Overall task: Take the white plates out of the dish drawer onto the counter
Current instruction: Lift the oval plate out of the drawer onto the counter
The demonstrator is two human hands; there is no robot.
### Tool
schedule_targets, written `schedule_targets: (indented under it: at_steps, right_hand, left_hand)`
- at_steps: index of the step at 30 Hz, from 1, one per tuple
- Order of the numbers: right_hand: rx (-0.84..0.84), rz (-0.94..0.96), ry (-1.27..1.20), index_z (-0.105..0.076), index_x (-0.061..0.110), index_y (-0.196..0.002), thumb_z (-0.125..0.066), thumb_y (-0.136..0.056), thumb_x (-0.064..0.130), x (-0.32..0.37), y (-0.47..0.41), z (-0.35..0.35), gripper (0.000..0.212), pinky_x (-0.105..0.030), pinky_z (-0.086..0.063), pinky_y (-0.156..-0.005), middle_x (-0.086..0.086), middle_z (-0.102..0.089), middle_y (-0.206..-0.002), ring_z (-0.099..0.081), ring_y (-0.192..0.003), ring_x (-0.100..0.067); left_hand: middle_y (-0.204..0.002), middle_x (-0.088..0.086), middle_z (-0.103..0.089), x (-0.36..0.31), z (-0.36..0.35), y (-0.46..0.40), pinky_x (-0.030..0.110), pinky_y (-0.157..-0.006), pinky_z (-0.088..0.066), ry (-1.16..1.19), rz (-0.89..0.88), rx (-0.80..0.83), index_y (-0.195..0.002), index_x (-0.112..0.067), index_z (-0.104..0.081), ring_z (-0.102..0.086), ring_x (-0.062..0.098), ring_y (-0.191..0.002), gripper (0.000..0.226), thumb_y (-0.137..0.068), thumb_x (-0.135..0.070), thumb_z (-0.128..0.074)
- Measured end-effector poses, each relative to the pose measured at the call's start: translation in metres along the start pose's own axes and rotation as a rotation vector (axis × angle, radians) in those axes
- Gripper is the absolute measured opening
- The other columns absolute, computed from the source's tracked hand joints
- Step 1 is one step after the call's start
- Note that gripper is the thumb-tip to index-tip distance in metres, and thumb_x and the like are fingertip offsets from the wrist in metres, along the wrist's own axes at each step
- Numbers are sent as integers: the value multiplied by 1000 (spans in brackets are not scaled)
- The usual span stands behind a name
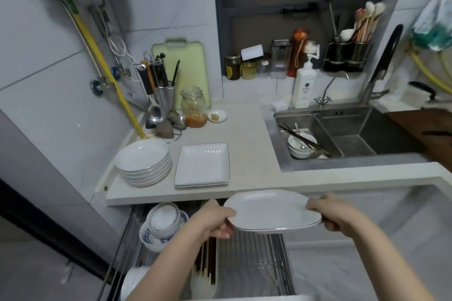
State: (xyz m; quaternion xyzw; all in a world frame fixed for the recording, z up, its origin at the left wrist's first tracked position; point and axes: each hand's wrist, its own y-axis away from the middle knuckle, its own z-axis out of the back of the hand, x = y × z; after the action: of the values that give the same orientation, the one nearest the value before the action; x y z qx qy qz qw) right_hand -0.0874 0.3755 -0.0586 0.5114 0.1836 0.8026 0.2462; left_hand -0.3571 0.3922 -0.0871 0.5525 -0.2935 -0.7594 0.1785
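Head view: both hands lift a white rectangular plate (271, 210).
Left hand (215, 221) and right hand (335, 212) pinch its opposite ends; wire dish drawer (252, 256) directly below.

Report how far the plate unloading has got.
Done: a stack of round white plates and a few square white plates already sit on the counter. In hand: the left hand and right hand grip a white plate by its ends, above the open dish drawer, below counter level. Left: setting this plate down. Only bowls and chopsticks show in the drawer; parts are hidden.
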Motion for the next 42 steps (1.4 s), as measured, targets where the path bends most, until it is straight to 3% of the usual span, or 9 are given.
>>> schedule_targets:
  at_steps: [3,12,18,22,26,31,35,39,42]
  right_hand:
    - [-38,57,14,-42,9,-63,-55,-82,4,11,-4,10,24,-13,-18,-36,-1,-38,-42,-26,-35,-12]
    - [-89,28,31,-42,4,-81,-54,-84,-2,18,-58,-1,14,-22,-32,-45,-12,-45,-71,-37,-55,-19]
    - [-115,-53,26,-46,3,-79,-52,-80,-7,30,-111,-6,11,-24,-36,-50,-16,-49,-72,-41,-62,-23]
    - [-157,-96,80,-47,4,-75,-55,-81,-3,44,-150,-8,12,-23,-32,-49,-12,-50,-66,-39,-56,-21]
    - [-161,-125,155,-43,9,-64,-58,-81,2,57,-187,-11,24,-24,-25,-47,-6,-45,-57,-35,-49,-17]
    - [-163,-132,204,-54,12,-71,-62,-85,9,69,-220,-13,16,-30,-41,-71,-5,-58,-77,-54,-78,-21]
    - [-203,-119,146,-53,15,-63,-64,-84,5,64,-242,-11,25,-29,-37,-73,-2,-56,-72,-51,-74,-19]
    - [-170,-129,155,-61,12,-73,-64,-85,8,56,-261,-9,13,-28,-38,-74,-3,-61,-77,-54,-77,-18]
    - [-161,-110,160,-65,7,-80,-64,-85,8,51,-275,-6,5,-28,-38,-73,-8,-62,-83,-55,-74,-19]
  left_hand:
    - [-40,-6,-57,-19,0,1,17,-38,-44,17,-53,6,-85,-6,-62,-53,6,-40,7,-86,-12,-60]
    - [-57,-1,-46,-48,6,-44,17,-37,-26,-81,-111,-30,-69,-11,-56,-33,11,-48,17,-85,-12,-63]
    - [-43,-5,-53,-64,15,-98,20,-41,-38,-141,-173,-25,-58,-14,-56,-45,10,-39,22,-79,-11,-61]
    - [-48,-3,-59,-81,21,-138,24,-52,-46,-252,-222,-4,-58,-16,-54,-55,12,-42,21,-78,-10,-59]
    - [-56,4,-59,-102,28,-173,24,-42,-51,-310,-183,-20,-68,-13,-49,-56,13,-39,15,-80,-6,-54]
    - [-62,9,-60,-114,27,-202,22,-43,-54,-323,-117,-4,-98,0,-50,-60,14,-41,13,-85,2,-45]
    - [-48,2,-59,-115,17,-224,24,-52,-56,-388,-73,-30,-80,-5,-50,-62,14,-41,11,-86,3,-46]
    - [-62,3,-54,-115,5,-238,21,-44,-54,-336,-81,-147,-65,-23,-31,-59,16,-49,38,-88,0,-48]
    - [-70,4,-55,-114,-6,-246,25,-51,-58,-348,-56,-172,-67,-24,-35,-61,18,-56,34,-88,0,-49]
